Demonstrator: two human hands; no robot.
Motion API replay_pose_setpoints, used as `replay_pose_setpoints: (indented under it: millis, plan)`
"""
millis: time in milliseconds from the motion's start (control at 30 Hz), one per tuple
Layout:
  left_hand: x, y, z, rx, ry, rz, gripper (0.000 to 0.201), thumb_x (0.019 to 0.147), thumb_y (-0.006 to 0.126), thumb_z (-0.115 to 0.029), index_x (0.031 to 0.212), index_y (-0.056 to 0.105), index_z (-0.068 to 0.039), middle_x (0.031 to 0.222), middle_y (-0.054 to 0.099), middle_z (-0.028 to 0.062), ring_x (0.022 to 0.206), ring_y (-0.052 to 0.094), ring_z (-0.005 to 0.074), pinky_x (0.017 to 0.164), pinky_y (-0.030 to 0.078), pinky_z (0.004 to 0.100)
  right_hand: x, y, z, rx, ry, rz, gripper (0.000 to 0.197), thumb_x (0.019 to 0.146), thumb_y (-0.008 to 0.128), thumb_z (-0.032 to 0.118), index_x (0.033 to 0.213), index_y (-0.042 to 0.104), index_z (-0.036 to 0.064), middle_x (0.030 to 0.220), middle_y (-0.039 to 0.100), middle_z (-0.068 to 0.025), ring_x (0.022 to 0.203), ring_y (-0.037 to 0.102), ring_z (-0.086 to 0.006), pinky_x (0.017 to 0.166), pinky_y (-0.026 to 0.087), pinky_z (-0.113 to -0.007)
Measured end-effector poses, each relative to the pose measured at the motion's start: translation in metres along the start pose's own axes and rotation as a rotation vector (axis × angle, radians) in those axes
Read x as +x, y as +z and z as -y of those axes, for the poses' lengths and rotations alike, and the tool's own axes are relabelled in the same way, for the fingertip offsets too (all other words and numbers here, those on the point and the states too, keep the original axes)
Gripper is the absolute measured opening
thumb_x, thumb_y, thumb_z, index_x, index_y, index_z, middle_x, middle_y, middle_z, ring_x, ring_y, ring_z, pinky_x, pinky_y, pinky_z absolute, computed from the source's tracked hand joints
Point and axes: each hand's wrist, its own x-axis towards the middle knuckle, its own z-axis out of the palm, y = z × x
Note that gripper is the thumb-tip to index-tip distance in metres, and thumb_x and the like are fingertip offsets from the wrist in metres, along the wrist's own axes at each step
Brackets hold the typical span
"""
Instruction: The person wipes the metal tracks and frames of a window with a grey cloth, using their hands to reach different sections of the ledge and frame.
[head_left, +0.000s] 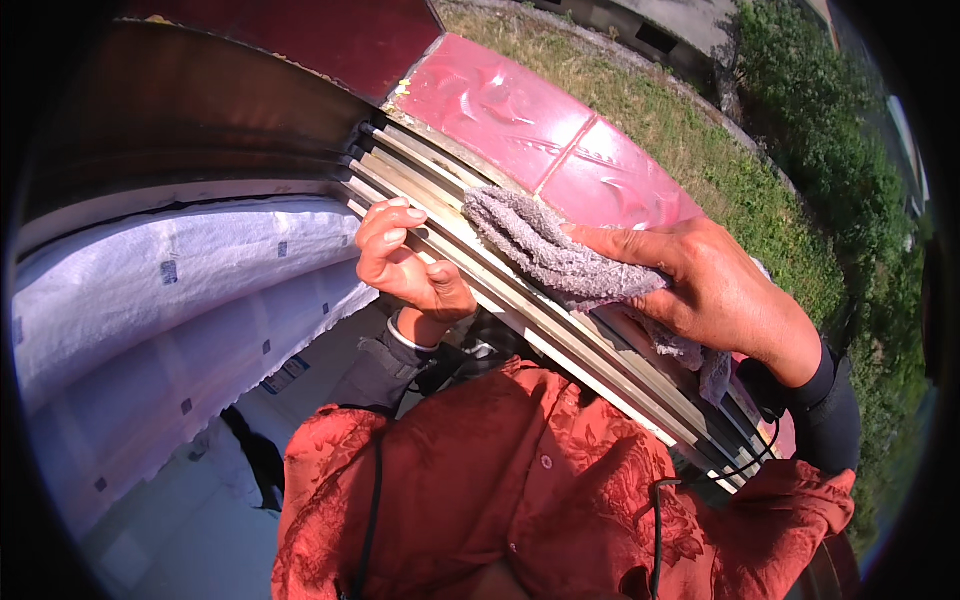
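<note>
Cloth: the grey cloth (pixel 545 250) is bunched just off centre toward 2 o'clock, lying over the upper rails and the near edge of the tiles; a loose tail hangs below the hand toward 4 o'clock.
Right hand: at 3 o'clock, the right hand (pixel 725 290) clamps the cloth between thumb and fingers, index finger stretched along its top.
Left hand: near centre toward 10 o'clock, the left hand (pixel 415 270) is empty, fingers loosely curled and thumb apart from them; whether the fingertips touch the rails I cannot tell.
Rails: pale, grooved rails (pixel 520 300) run slantwise from 11 to 4 o'clock.
Tiles: glossy pink tiles (pixel 490 105) sit beyond the rails at 12 to 1 o'clock.
Fabric: pale patterned fabric (pixel 200 265) hangs at 9 o'clock.
Wiping: the step in hand looks like wiping the rails and ledge edge, apparently mid-pass.
Next stroke: it likely calls for a firm pinch, a fold pressed into the grooves, and the loose tail gathered clear.
</note>
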Motion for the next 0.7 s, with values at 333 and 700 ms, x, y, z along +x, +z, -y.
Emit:
replay_pose_setpoints:
  millis: [333, 700]
  plan:
    - [-0.001, -0.003, -0.002, -0.001, -0.041, 0.012, 0.049, 0.099, 0.054, -0.045, 0.122, 0.036, -0.005, 0.109, 0.048, 0.0128, 0.104, 0.046, 0.0243, 0.102, 0.036, 0.0444, 0.001, 0.001, 0.005, -0.029, 0.061, 0.205, 0.066, 0.073, 0.065, 0.007, 0.137, 0.058, 0.0196, 0.067, 0.058, -0.0199, 0.063, 0.059, -0.0374, 0.062, 0.048, -0.047]
    - [0.000, -0.008, 0.005, -0.001, -0.050, 0.068, 0.050, 0.101, 0.050, -0.046, 0.124, 0.034, -0.005, 0.112, 0.047, 0.0134, 0.106, 0.046, 0.0236, 0.103, 0.035, 0.0429, -0.108, -0.015, 0.000, -0.030, 0.194, 0.177, 0.075, 0.061, 0.075, 0.004, 0.133, 0.063, 0.0227, 0.072, 0.064, -0.0152, 0.063, 0.060, -0.0336, 0.059, 0.047, -0.041]
